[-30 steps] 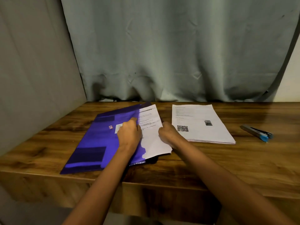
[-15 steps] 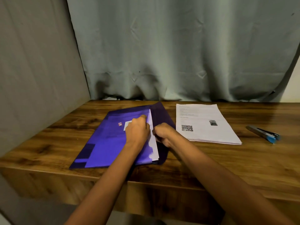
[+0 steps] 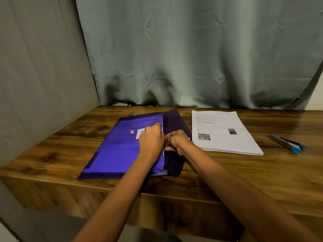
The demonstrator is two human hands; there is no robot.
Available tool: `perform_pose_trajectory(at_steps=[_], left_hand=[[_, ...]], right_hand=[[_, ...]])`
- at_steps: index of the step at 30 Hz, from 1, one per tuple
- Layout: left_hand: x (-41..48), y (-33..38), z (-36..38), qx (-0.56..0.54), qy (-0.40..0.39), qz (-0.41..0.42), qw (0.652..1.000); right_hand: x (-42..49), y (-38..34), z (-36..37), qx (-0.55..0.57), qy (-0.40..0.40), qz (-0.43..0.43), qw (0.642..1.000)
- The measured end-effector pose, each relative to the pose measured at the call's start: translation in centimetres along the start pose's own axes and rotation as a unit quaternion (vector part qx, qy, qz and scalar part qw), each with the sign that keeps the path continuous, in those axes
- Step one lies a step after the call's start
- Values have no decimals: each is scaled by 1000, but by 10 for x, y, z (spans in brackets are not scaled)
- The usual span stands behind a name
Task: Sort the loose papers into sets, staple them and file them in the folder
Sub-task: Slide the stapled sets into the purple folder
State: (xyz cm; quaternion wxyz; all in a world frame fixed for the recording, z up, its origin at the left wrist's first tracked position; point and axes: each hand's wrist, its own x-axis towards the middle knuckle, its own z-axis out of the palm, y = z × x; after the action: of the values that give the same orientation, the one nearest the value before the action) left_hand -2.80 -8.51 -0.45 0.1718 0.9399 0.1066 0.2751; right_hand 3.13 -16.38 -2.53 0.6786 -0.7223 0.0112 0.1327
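**One set tucked away, a stack still waiting**

A second ago a white sheaf stuck well out of the folder's mouth; now it has slid almost wholly inside, with only a thin pale sliver showing at the opening.

On the left of the bench (image 3: 52, 147), the purple folder (image 3: 122, 151) lies flat with its label up, its darker flap (image 3: 176, 126) thrown open to the right. The left hand (image 3: 152, 140) presses down on the folder's front near the opening, fingers curled together against the cover. Just beside it, the right hand (image 3: 178, 142) sits at the opening with its fingers bunched — whether they pinch the paper's edge or merely push it home I cannot tell, since the left hand covers the spot.

Further right, touching nothing, a stack of printed papers (image 3: 225, 133) rests face up, a QR code on its top sheet. Well apart at the far right lies the stapler (image 3: 286, 143), untouched.

My reading: one set is nearly filed, but that stack has yet to be sorted, stapled and filed — so the job looks perhaps halfway. Whether the filed set carries a staple is hidden, and the print is too small to read.
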Motion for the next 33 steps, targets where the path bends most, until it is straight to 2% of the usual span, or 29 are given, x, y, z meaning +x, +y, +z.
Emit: perform_pose_trajectory(at_steps=[12,15,17,20,24,28,31,33], left_hand=[[0,-3,4,-9,4,12,1000],[-1,-4,5,-12,6,-6,1000],[-4,-4,6,-10,4,-18,1000],[-6,-4,9,-6,1,-31,1000],[-9,-4,13,-4,-5,-42,999],[-13,-4,16,-16,-14,-46,999],[-14,-5,19,-17,-17,-46,999],[-15,-5,20,-16,-17,-46,999]], right_hand=[[-4,-10,-2,-172,-126,-2,977],[-7,-13,-9,-176,-145,3,974],[-11,-16,-14,-135,-133,-5,982],[-16,-20,-27,-59,-86,-28,994],[-17,-30,-62,-105,-7,-98,990],[-11,-28,-109,-290,177,-196,920],[-4,-21,-145,-396,262,-174,863],[-1,-17,-168,-452,298,-123,832]])
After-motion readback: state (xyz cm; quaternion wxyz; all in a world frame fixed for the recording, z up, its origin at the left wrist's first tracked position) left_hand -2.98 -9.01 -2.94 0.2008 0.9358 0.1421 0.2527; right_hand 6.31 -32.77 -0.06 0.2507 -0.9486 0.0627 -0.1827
